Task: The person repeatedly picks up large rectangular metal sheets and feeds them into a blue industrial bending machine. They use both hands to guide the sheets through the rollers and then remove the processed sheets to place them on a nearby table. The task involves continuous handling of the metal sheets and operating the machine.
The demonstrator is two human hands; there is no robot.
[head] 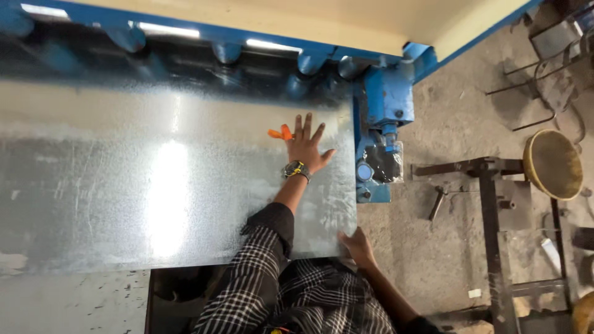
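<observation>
So you've got a big galvanized metal sheet (167,179) lying flat across the bed of a blue sheet-metal machine (387,99), shiny enough that there's a bright glare patch well off to the left of your fingers. Your left hand (306,147) is flat on the sheet with the fingers (307,125) spread wide, palm down, tips pointing toward the machine's blue beam and its row of rounded hold-downs just past them. There's a wristwatch (296,169) on that wrist, and a small orange object (279,132) sits right beside your pinky-side fingers, touching or nearly so; can't tell what it is. Your right hand (357,246) is down at the near right corner of the sheet, fingers curled around the edge there, gripping it. Just beyond the sheet's right edge, to the right of your spread fingers, is the machine's blue end block with some dark greasy parts. The room's a workshop with a dusty concrete floor (445,247). Off to the right, well away from both hands, stands a dark steel frame (489,204), and a round shallow pan (552,164) rests by it; whatever's inside looks like dull brownish residue, hard to make out. A few bent rods lie on the floor farther back.
</observation>
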